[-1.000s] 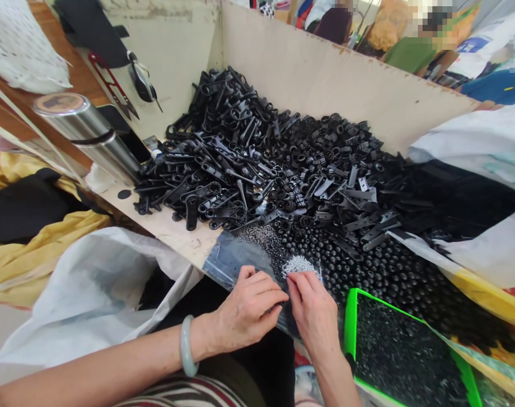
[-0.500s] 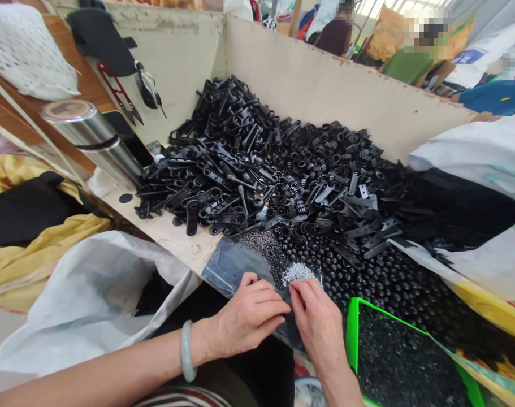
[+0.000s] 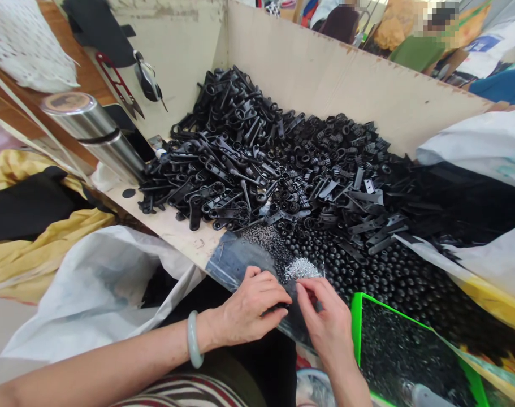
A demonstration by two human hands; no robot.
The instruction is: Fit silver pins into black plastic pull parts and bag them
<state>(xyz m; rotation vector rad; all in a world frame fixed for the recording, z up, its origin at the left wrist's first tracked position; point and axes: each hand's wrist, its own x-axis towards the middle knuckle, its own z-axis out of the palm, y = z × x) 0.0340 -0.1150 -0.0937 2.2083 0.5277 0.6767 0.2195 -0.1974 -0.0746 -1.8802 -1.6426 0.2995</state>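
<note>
My left hand [image 3: 255, 302], a pale green bangle [image 3: 194, 339] on its wrist, is curled closed over the dark mat [image 3: 229, 257] at the table edge. Something dark shows between its thumb and fingers, too hidden to name. Facing it, my right hand [image 3: 327, 311] has thumb and forefinger pinched together; whatever is between them is too small to make out. Its fingertips are at the near side of a heap of small silvery metal pins [image 3: 302, 268]. Small black balls [image 3: 376, 277] and tiny dark grey pieces [image 3: 260, 238] lie just beyond.
Black plastic handle-like parts [image 3: 223, 152] and ringed pieces [image 3: 342, 138] are heaped against the board walls. A steel flask [image 3: 108, 141] stands left, near hanging red snips [image 3: 117, 85]. A green-rimmed tray [image 3: 357, 328] with dark bits is at right. White sacks [image 3: 91, 288] flank the table.
The view has shifted slightly. My right hand has drawn a little right of the left, its fingers still pinched. A pale, rounded object now shows at the tray's lower edge.
</note>
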